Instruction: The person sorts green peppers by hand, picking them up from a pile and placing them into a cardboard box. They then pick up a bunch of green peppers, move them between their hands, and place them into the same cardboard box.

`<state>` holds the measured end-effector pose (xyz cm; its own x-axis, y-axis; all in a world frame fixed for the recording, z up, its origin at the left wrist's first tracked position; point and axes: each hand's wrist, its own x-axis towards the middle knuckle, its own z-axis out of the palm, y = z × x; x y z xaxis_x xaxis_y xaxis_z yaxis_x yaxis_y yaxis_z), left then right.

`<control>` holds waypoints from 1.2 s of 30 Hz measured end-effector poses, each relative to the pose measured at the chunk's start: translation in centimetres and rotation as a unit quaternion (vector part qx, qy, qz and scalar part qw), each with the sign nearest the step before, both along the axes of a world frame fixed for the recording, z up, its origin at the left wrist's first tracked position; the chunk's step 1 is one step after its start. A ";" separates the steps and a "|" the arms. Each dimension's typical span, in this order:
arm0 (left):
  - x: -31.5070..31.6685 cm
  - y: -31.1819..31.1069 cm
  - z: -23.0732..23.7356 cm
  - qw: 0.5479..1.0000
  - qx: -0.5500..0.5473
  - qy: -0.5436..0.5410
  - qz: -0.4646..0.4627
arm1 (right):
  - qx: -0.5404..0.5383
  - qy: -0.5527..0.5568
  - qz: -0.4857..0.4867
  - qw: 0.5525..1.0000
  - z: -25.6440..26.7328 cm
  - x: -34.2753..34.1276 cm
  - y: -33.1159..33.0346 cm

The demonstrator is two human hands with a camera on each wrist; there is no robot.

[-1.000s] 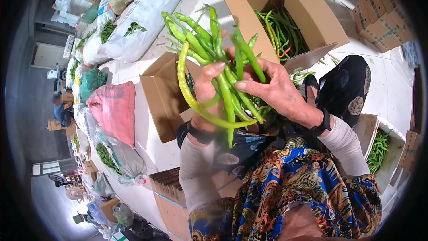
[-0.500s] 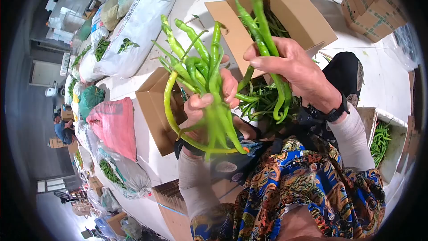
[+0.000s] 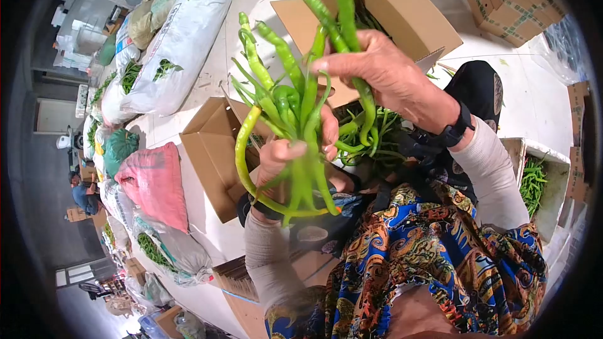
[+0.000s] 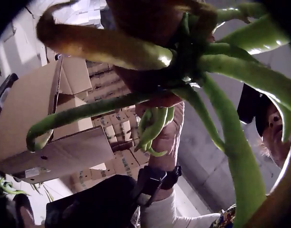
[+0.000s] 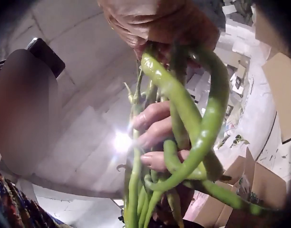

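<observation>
A bunch of long green peppers [image 3: 286, 100] is gripped at its middle by the left hand [image 3: 282, 154], whose fingers curl round it. One yellow-green pepper [image 3: 244, 150] bends down the bunch's left side. Just above and to the right, the right hand [image 3: 392, 78] pinches a few green peppers [image 3: 366, 110] between thumb and fingers, close beside the bunch. In the right wrist view the left hand's fingers [image 5: 157, 128] wrap the bunch, while curved peppers [image 5: 183, 90] hang from the right hand [image 5: 160, 23]. More peppers [image 3: 383, 144] lie below, near the lap.
An open carton [image 3: 402, 6] with peppers stands ahead, and a smaller open carton [image 3: 217, 144] at the left. A white box [image 3: 553, 157] of green peppers is at the right. Sacks [image 3: 182, 44] line the left side; closed cartons [image 3: 515, 0] are stacked at the upper right.
The right hand first moved away from the bunch to the right with a few peppers, then came back left beside it. The left hand moved lower and kept its grip on the bunch.
</observation>
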<state>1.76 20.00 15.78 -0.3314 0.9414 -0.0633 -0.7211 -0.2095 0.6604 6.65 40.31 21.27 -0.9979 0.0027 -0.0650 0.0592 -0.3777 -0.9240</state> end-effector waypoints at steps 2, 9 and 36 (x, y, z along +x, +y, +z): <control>0.8 0.4 1.2 0.999 -0.008 0.010 0.046 | 0.022 0.047 -0.090 0.995 1.3 0.3 0.7; 0.7 -0.8 0.9 0.995 -0.014 -0.014 0.099 | 0.043 0.131 -0.241 0.961 6.0 1.0 5.9; -1.7 -1.3 2.3 0.978 0.006 0.107 0.179 | 0.230 -0.066 0.172 0.956 -9.6 6.0 3.7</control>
<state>0.08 18.67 18.06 -0.6437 0.7634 0.0539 -0.4460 -0.4314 0.7842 12.67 44.02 11.63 -0.9283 -0.2645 -0.2613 0.2343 0.1294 -0.9635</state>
